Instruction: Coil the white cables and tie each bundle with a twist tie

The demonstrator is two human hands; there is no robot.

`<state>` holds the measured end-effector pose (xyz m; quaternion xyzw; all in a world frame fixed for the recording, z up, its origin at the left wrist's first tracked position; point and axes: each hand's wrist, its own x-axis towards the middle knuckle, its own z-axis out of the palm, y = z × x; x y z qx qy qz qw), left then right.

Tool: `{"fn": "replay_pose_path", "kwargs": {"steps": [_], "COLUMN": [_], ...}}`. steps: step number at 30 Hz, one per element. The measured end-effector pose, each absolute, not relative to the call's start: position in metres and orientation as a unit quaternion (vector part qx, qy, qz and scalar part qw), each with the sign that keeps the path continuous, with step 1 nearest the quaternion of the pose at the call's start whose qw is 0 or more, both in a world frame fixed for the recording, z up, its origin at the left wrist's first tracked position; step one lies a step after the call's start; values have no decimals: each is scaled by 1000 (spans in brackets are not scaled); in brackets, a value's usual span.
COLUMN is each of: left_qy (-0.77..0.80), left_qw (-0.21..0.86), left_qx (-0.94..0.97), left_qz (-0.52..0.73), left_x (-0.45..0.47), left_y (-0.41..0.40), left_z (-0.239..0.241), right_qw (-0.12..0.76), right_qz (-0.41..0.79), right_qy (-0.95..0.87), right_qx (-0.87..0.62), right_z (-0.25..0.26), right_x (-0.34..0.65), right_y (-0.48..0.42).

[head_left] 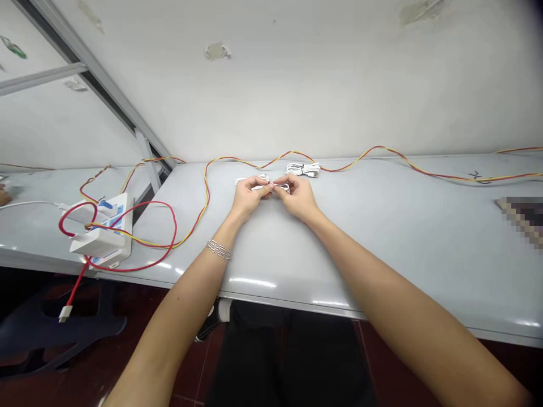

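My left hand (249, 196) and my right hand (298, 195) meet over the middle of the grey table, fingertips pinched together. Between them is a coiled white cable (263, 178), its loops showing on both sides of the fingers. Whatever sits right at the fingertips is too small to make out. Just behind my right hand lies a second white cable (304, 169), bundled with a dark tie and with a metal plug at its right end.
At the left, a white power strip (127, 237) holds white adapters (97, 243) and a looped red cable (175, 217). A red and yellow wire (206, 186) snakes along the wall side. Several dark twist ties (479, 178) lie at the right, near a pixelated object (526, 217).
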<state>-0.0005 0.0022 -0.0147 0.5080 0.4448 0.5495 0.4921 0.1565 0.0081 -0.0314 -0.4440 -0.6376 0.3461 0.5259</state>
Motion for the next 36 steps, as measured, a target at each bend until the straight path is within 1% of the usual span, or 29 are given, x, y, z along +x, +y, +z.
{"fn": "replay_pose_path", "kwargs": {"steps": [4, 10, 15, 20, 24, 27, 29, 34, 36], "left_qy": [448, 450, 453, 456, 427, 404, 396, 389, 398], "left_qw": [490, 490, 450, 425, 400, 379, 368, 354, 347], "left_qx": [507, 496, 516, 534, 568, 597, 616, 636, 635], "left_qz": [550, 558, 571, 571, 579, 580, 573, 565, 564], "left_x": [0, 1, 0, -3, -6, -8, -10, -13, -13], "left_y": [2, 1, 3, 8, 10, 11, 13, 18, 18], "left_z": [-15, -14, -17, -21, -23, -25, -27, -32, -33], "right_qw": [514, 524, 525, 529, 534, 531, 514, 388, 368], "right_qz": [338, 334, 351, 431, 535, 570, 589, 702, 714], "right_qy": [-643, -650, -645, -599, -497, -450, -450, -456, -460], "right_qx": [-456, -437, -431, -419, -426, -437, -432, -387, -378], "right_z": [-30, -30, -28, -24, -18, -13, -9, 3, 5], "right_x": [156, 155, 154, 155, 158, 160, 161, 168, 170], "right_y": [6, 6, 4, 3, 4, 3, 1, -5, -6]}}
